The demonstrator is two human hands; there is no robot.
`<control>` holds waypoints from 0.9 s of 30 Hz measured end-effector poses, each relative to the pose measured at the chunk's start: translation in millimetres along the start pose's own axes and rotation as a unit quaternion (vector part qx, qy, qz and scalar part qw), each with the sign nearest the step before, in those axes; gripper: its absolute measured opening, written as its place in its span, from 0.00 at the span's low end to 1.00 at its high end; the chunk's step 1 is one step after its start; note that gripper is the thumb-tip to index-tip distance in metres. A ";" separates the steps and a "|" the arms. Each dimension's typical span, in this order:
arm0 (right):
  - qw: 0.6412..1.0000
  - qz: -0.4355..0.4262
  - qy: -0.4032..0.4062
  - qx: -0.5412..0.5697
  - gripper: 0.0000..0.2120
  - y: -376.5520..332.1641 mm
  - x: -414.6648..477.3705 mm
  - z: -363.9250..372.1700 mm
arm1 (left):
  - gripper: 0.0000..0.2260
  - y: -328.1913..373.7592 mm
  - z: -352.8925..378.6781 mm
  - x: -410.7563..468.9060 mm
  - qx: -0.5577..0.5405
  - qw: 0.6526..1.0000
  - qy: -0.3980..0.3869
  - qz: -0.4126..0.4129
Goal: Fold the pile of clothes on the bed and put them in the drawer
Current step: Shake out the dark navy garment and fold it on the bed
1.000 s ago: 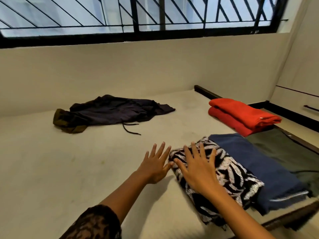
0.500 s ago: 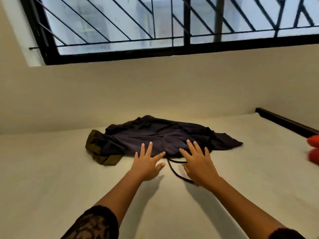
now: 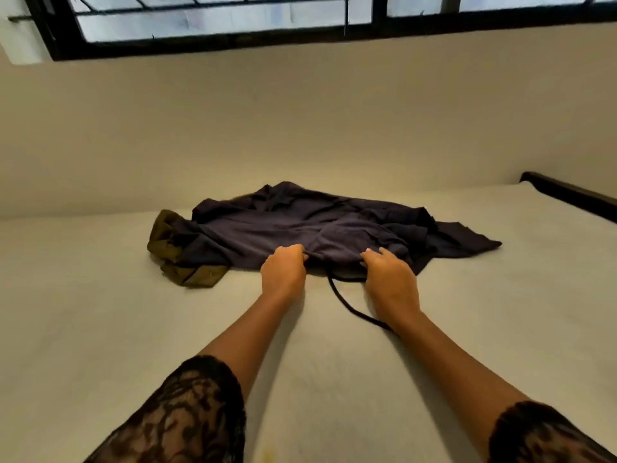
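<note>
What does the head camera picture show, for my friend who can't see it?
The left hand and right hand grip the near edge of a crumpled dark garment on a pale bed. A black cord trails between the arms.

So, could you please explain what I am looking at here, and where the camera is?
There is no machine: a person wears one wide-angle camera on the head, looking forward and down, so this single view shows their own arms. The left hand and right hand both grip the near edge of a crumpled dark garment lying on the bed. Olive-brown fabric shows at the garment's left end, and a dark cord trails from it toward the right wrist. A barred window runs along the wall above.
</note>
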State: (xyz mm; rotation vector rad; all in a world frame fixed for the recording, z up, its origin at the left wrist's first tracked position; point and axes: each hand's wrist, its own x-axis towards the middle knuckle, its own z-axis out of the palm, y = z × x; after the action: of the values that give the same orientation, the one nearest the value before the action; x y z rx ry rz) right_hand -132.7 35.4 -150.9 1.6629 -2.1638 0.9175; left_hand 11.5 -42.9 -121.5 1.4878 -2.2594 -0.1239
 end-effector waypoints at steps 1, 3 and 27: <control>0.999 0.024 0.000 0.036 0.10 -4.5 0.3 -14.0 | 0.08 2.5 -13.2 -4.3 -0.029 1.000 0.009 0.003; 0.995 0.046 0.012 0.087 0.12 -14.8 1.5 -49.4 | 0.10 7.3 -44.2 -16.6 -0.073 0.996 0.033 0.035; 0.961 0.078 0.097 0.248 0.12 -155.4 -130.9 -453.5 | 0.11 139.5 -360.1 -261.9 -0.055 0.969 0.214 0.114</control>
State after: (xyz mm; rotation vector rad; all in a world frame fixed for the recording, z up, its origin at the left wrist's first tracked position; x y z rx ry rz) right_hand -22.3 395.3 173.5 1.5210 -2.0614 1.7064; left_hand 122.6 306.6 167.0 1.0646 -2.0134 0.1291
